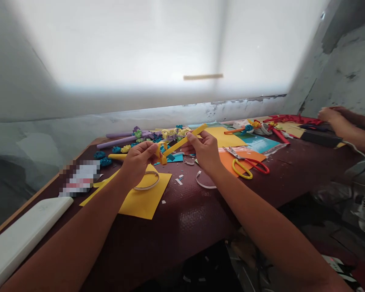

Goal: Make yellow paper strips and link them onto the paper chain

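Observation:
A folded yellow paper strip (pixel 176 145) stretches between my two hands above the table. My left hand (pixel 140 160) pinches its looped, folded end between thumb and fingers. Further along the strip, my right hand (pixel 204 151) grips it, and the free end sticks up past the fingers. Under my left wrist lies a yellow paper sheet (pixel 148 202) with a white tape ring (pixel 148 181) on it. Small blue paper pieces (pixel 174 157) lie just behind the held strip. To the right of my right hand, scissors (pixel 244 160) with yellow and red handles rest on orange paper.
Purple paper rolls (pixel 117 142) and folded paper flowers (pixel 103 159) sit at the back left. A long white box-like object (pixel 27 239) lies at the left edge. At the far right, another person's hands (pixel 331 114) are near red paper (pixel 300 119). Paper scraps (pixel 179 181) dot the table.

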The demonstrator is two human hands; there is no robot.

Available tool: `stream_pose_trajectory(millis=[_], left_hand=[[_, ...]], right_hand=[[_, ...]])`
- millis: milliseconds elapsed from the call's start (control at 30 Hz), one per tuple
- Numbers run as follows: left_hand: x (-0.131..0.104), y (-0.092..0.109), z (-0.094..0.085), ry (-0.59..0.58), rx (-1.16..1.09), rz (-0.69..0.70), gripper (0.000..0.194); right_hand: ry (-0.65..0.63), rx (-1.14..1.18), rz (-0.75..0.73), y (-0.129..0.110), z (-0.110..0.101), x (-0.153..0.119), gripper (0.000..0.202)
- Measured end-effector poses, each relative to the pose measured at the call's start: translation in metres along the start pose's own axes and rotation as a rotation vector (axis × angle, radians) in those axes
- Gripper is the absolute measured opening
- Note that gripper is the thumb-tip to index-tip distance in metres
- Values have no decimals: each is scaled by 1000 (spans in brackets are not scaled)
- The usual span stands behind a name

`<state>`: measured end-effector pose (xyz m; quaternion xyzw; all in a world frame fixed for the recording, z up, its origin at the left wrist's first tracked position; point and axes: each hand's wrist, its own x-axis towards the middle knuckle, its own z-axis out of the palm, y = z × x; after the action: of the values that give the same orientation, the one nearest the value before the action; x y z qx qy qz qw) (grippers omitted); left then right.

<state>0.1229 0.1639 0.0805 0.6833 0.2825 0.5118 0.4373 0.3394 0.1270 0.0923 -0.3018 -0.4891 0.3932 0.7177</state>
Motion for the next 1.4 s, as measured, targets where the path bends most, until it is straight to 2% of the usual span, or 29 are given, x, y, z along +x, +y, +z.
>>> stream_pose_trajectory(millis=[167,233,300,467,567,767,833,933,1033,1100,1267,1400], left_hand=[[-2,2,4,20,16,49,31],[-2,1,4,14,13,62,32],[-2,0,4,1,5,69,33],[-5,3,8,-30,12,98,31],[-6,6,8,-46,79,122,31],[-6,4,6,-82,356,174,31],[-6,2,9,-40,416,207,28],[-7,0,18,-53,437,222,41],[-9,0,25,-158,417,168,42],[-9,0,27,-171,386,131,38],[-8,-2,24,-79,215,57,38],[-7,-3,21,-11,83,8,42]], right_hand=[[119,41,-49,18,-3,1,43],[121,76,-22,26,-6,2,47],[72,93,47,31,-7,2,50],[-149,64,295,35,-6,-5,53],[-230,60,361,34,-7,-7,56],[-133,136,193,30,-10,-4,59],[-157,152,158,29,-8,-6,57],[-245,174,136,26,-4,-11,55],[-309,204,133,24,-2,-14,50],[-322,228,145,23,-3,-14,45],[-269,278,177,19,-7,-8,37],[-198,280,185,18,-9,-6,43]])
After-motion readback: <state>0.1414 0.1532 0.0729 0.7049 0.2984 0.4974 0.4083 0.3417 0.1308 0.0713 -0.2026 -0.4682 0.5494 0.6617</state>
